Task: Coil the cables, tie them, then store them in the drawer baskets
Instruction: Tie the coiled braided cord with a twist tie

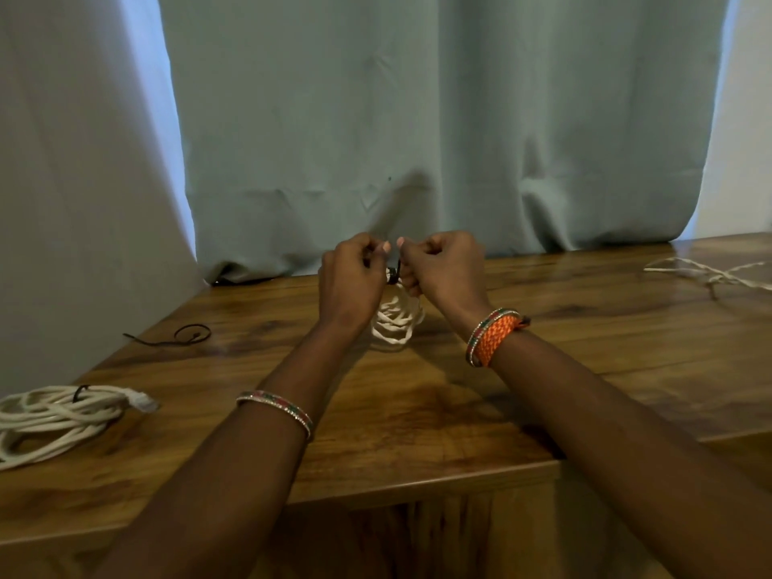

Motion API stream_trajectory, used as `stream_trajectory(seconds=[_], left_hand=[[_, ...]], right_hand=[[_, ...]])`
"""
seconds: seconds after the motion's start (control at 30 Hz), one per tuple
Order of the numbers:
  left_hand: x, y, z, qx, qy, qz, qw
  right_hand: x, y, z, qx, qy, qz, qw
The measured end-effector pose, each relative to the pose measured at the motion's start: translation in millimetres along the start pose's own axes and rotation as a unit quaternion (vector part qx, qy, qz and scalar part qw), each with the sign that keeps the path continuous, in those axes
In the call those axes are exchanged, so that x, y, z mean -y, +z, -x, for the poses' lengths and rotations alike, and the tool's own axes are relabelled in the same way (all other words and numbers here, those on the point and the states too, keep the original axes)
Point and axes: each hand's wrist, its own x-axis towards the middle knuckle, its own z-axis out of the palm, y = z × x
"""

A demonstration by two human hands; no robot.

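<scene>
At the far left of the counter [417,415], a tied white cable bundle [54,415] lies flat, cinched by a dark tie near its right end, its long axis running left to right; judged from its state, this bundle is finished and only awaits storage. Behind it, well apart, a loose black tie [184,334] lies on the wood, unused. At centre, the left hand [353,282] is raised above the counter with fingers curled, pinching what appears to be one end of a dark tie [394,275]; the contact itself is partly hidden. Directly between and below both hands hangs the small white cable coil [394,325], its loops drooping down so that the lower end touches or nearly touches the counter; which of the two cannot be determined. The coil's long axis is roughly vertical, with the tie at its top. The right hand [440,267] is likewise curled, gripping the top of the coil and the other tie end just beside the left hand. Both hands are equally near the knot, so tightening calls for a pull outward, left hand leftward and right hand rightward, across the coil's axis. At the far right, an uncoiled thin white cable [710,273] lies spread on the counter. No drawer basket is in view.
</scene>
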Motion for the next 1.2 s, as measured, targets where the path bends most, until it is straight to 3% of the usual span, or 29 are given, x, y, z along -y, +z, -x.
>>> stream_trajectory(seconds=[0.13, 0.37, 0.63, 0.9, 1.2], left_hand=[[-2, 5, 4, 0.027, -0.004, 0.015, 1.000], [0, 12, 10, 0.041, -0.017, 0.023, 0.999], [-5, 12, 10, -0.002, -0.072, 0.047, 0.996], [-11, 10, 12, 0.004, -0.026, 0.042, 0.999], [-12, 2, 10, 0.006, -0.002, 0.016, 1.000]], right_hand=[[-5, -2, -3, 0.001, -0.016, 0.019, 1.000], [-9, -4, -4, 0.014, 0.069, -0.076, 0.995], [-10, -3, -6, 0.039, 0.065, -0.098, 0.992], [-12, -7, -10, 0.012, 0.057, -0.102, 0.993], [-10, -6, -7, 0.042, 0.041, -0.114, 0.992]])
